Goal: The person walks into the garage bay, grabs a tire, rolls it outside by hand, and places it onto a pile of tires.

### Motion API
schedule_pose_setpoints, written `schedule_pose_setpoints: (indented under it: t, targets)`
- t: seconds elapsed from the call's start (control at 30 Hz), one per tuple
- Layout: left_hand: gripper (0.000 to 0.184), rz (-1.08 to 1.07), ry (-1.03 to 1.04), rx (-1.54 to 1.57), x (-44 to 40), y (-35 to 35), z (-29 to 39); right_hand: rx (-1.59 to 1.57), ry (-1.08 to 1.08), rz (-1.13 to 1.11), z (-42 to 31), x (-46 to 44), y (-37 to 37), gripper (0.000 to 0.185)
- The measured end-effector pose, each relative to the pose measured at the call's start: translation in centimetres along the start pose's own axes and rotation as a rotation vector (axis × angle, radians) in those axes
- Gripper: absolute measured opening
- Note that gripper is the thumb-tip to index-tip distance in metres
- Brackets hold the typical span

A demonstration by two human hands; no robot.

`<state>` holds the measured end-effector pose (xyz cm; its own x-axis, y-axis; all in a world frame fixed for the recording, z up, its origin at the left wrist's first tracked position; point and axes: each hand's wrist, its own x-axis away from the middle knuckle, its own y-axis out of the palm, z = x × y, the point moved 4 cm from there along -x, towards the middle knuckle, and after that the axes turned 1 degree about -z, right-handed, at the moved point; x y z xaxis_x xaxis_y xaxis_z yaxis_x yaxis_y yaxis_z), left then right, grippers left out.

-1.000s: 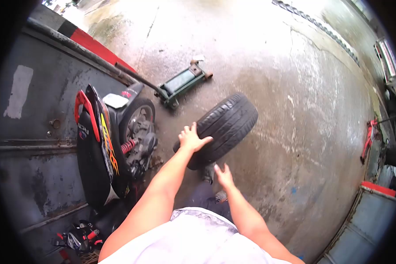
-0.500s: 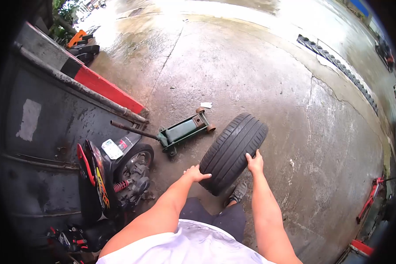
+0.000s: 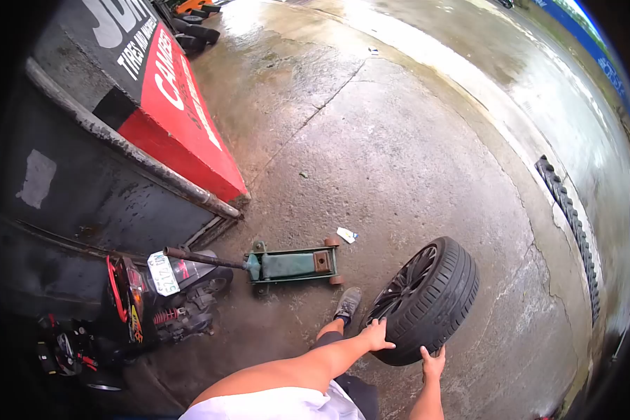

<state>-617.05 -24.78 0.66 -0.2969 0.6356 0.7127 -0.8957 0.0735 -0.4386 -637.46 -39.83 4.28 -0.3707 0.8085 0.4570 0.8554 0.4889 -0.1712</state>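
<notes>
A car wheel (image 3: pixel 437 308), a black tyre on a dark multi-spoke rim, stands tilted on its tread on the concrete, its rim side facing left. My left hand (image 3: pixel 378 335) grips the near left edge of the tyre, thumb pointing right across the rubber. Low on the tyre's near right side, my right hand (image 3: pixel 432 363) holds the tread, fingers and thumb against it. Left of the wheel, a shoe (image 3: pixel 348 305) is on the ground. A green floor jack (image 3: pixel 292 266) lies further left, its rusty handle pointing toward a parked motorcycle.
The motorcycle (image 3: pixel 168 308) stands by a dark metal panel (image 3: pixel 84 196) at left. A red and black painted wall (image 3: pixel 182 119) with lettering rises behind it. A scrap of packaging (image 3: pixel 346 235) lies beyond the jack. A ridged black strip (image 3: pixel 572 231) runs along the right.
My view has turned left and moved on. The wheel has turned so its rim now shows, and it is farther right of the jack. Both hands stay on the tyre.
</notes>
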Motion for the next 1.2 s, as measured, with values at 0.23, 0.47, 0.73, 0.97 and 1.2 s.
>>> schedule_pose_setpoints:
  t: [0.23, 0.47, 0.73, 0.97, 1.2]
  targets:
    - [0.110, -0.122, -0.107, 0.092, -13.1, -12.8, 5.8, 0.368, 0.075, 0.025, -17.5, -23.5, 5.1, 0.089]
    - [0.122, 0.006, 0.107, 0.229, -25.4, -25.7, 7.6, 0.361, -0.239, -0.070, -25.7, -40.5, 13.6, 0.103]
    - [0.110, 0.299, 0.165, 0.680, -41.0, -41.8, 12.0, 0.835, -0.157, 0.149, -26.5, -44.5, 20.4, 0.101]
    - [0.077, 0.186, 0.348, 0.355, -45.2, -62.4, 11.1, 1.157, 0.152, 0.172, -50.1, -66.5, 40.1, 0.093]
    - [0.061, 0.462, -0.206, 0.258, -27.8, -88.6, -11.8, 0.750, 0.013, -0.261, -52.5, -81.9, 40.1, 0.108]
